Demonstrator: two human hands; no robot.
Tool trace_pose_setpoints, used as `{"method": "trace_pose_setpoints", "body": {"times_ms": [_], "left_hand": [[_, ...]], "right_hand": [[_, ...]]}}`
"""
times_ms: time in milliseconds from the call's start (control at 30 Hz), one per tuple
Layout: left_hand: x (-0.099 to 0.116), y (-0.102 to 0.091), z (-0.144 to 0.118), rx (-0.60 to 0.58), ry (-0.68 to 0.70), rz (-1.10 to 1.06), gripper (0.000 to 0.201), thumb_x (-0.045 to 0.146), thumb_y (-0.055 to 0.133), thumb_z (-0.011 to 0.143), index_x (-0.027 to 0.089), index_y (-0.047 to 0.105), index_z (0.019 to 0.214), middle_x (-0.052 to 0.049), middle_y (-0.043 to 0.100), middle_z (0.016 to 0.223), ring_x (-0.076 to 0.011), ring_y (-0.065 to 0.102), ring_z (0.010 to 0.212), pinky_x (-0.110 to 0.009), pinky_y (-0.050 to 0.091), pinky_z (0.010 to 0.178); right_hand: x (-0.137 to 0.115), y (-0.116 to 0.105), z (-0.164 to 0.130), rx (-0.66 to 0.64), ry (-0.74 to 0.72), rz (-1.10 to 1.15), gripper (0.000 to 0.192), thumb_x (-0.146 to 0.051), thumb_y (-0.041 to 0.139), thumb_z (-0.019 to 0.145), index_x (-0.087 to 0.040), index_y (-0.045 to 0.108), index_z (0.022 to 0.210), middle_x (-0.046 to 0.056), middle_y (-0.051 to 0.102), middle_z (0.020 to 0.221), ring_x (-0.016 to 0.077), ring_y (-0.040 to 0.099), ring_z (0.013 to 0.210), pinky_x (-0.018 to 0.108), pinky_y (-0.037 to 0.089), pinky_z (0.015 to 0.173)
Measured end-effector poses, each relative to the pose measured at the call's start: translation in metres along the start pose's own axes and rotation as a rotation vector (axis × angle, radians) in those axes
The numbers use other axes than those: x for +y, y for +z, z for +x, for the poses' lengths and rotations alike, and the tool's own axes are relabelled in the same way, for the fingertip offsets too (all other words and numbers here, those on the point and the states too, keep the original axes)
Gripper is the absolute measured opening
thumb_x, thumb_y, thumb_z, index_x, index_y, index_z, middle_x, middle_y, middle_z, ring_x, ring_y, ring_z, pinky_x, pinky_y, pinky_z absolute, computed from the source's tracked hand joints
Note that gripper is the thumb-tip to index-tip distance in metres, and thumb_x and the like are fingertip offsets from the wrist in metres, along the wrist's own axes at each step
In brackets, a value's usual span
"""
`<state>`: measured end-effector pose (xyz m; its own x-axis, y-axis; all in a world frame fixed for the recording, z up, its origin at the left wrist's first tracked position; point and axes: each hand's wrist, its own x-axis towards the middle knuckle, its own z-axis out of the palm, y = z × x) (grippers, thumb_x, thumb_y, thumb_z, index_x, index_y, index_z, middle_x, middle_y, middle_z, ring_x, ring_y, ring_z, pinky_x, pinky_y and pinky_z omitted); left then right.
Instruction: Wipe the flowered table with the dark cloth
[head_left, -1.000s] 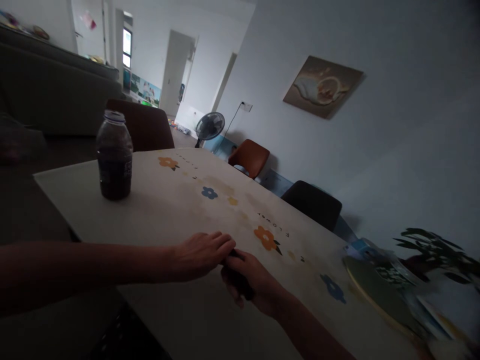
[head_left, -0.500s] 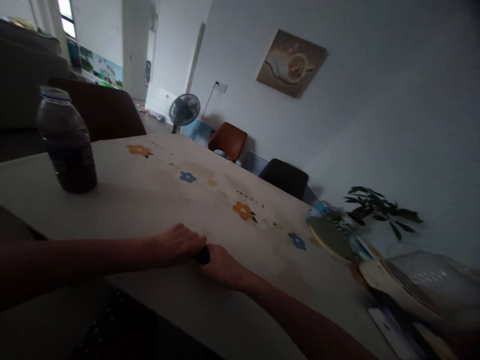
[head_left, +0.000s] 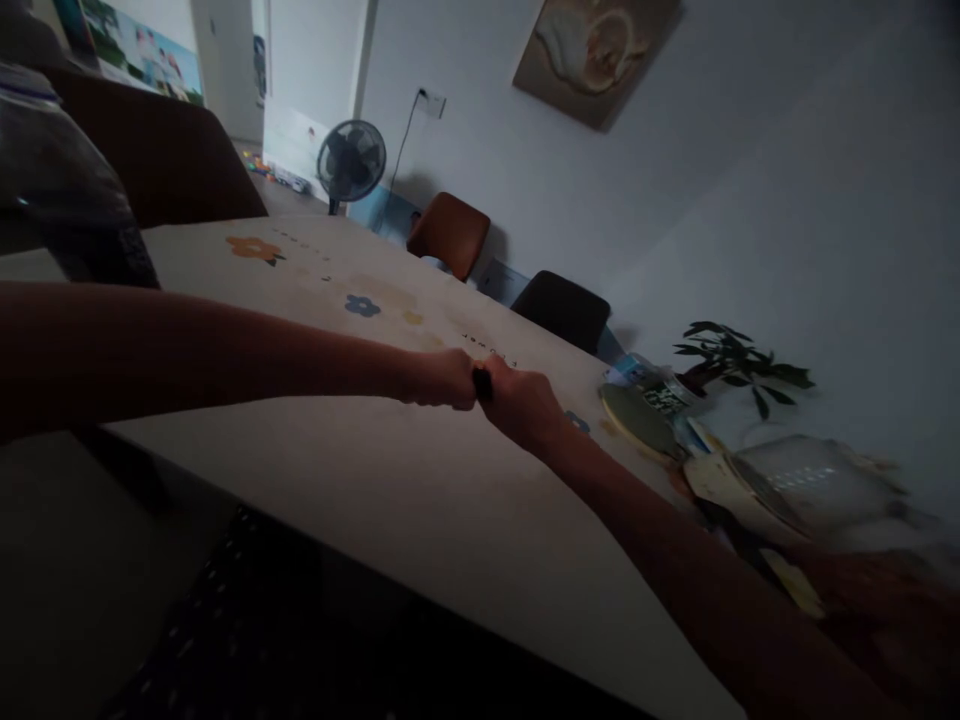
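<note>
Gripping is seen at mid-surface: a small dark object (head_left: pixel 482 383) (identity cannot be told, too little of it shows) is held between the left hand (head_left: pixel 442 378) and the right hand (head_left: pixel 523 405), both closed on it from opposite ends, fingers curled tight. The object sits just above the cream, flower-printed surface (head_left: pixel 390 480), near an orange printed flower partly hidden by the hands.

Risks, as judged: if the two hands are pulled apart hard, the piece could be released suddenly and an arm thrown sideways. The dark plastic bottle (head_left: pixel 67 210), standing just behind the left forearm, could be toppled by that elbow. On the right, the cluttered pile of papers and a round yellowish plate (head_left: pixel 637 420) lies near the right forearm and could be swept. Poor light makes a dropped small part hard to find.

Room: open surface is available ahead of the hands and toward the near edge (head_left: pixel 480 610), which is close under the forearms. A potted green plant (head_left: pixel 731 355) stands well apart by the wall.
</note>
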<state>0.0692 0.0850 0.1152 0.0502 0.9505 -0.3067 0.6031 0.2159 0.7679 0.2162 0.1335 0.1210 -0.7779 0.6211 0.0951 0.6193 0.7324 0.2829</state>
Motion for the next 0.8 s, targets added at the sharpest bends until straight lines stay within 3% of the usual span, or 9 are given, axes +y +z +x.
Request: {"method": "trace_pose_setpoints", "body": {"times_ms": [167, 267, 400, 533, 667, 800], "left_hand": [[0.022, 0.028, -0.002, -0.221, 0.053, 0.026, 0.014, 0.017, 0.057, 0.054, 0.017, 0.043, 0.058, 0.001, 0.035, 0.044, -0.0102, 0.029, 0.042, -0.026, 0.019, 0.046], [0.026, 0.028, 0.002, -0.250, 0.111, 0.027, 0.012, 0.017, 0.056, 0.053, 0.018, 0.047, 0.062, 0.001, 0.036, 0.047, -0.0108, 0.030, 0.043, -0.026, 0.018, 0.047], [0.034, 0.002, 0.001, -0.250, 0.152, -0.099, 0.014, 0.011, 0.057, 0.056, 0.017, 0.048, 0.065, 0.003, 0.035, 0.047, -0.0082, 0.028, 0.042, -0.025, 0.016, 0.047], [0.029, -0.033, -0.002, -0.146, 0.187, -0.183, 0.015, 0.009, 0.063, 0.061, 0.015, 0.051, 0.068, 0.002, 0.040, 0.053, -0.0069, 0.032, 0.046, -0.023, 0.023, 0.049], [0.004, -0.057, -0.005, -0.180, 0.279, -0.316, 0.034, 0.028, 0.077, 0.064, 0.011, 0.061, 0.088, -0.005, 0.059, 0.078, -0.0119, 0.054, 0.067, -0.024, 0.042, 0.062], [-0.014, -0.054, -0.004, -0.106, 0.259, -0.501, 0.045, 0.041, 0.073, 0.073, 0.008, 0.063, 0.102, -0.011, 0.064, 0.096, -0.0164, 0.060, 0.081, -0.029, 0.049, 0.076]], "right_hand": [[0.020, 0.002, -0.048, -0.018, 0.013, -0.039, 0.011, -0.022, 0.045, 0.091, -0.016, 0.053, 0.097, 0.008, 0.063, 0.073, 0.0229, 0.059, 0.062, 0.031, 0.018, 0.054], [0.023, -0.001, -0.056, 0.020, 0.063, -0.012, 0.008, -0.024, 0.047, 0.090, -0.017, 0.052, 0.093, 0.007, 0.061, 0.069, 0.0232, 0.058, 0.061, 0.031, 0.017, 0.055], [0.022, -0.009, -0.033, 0.175, 0.160, 0.049, 0.010, -0.026, 0.052, 0.090, -0.017, 0.050, 0.094, 0.008, 0.061, 0.072, 0.0261, 0.060, 0.067, 0.030, 0.020, 0.057], [0.016, -0.012, 0.002, 0.327, 0.182, 0.079, 0.016, -0.029, 0.056, 0.092, -0.015, 0.049, 0.095, 0.010, 0.062, 0.081, 0.0290, 0.061, 0.077, 0.030, 0.025, 0.059], [0.004, -0.006, 0.018, 0.301, 0.213, 0.179, 0.019, -0.029, 0.059, 0.092, -0.017, 0.047, 0.100, 0.008, 0.061, 0.081, 0.0268, 0.060, 0.074, 0.030, 0.032, 0.062], [-0.007, -0.003, 0.014, 0.180, 0.310, 0.432, 0.036, -0.032, 0.073, 0.082, -0.018, 0.046, 0.101, 0.007, 0.059, 0.084, 0.0268, 0.059, 0.076, 0.032, 0.038, 0.063]]}}
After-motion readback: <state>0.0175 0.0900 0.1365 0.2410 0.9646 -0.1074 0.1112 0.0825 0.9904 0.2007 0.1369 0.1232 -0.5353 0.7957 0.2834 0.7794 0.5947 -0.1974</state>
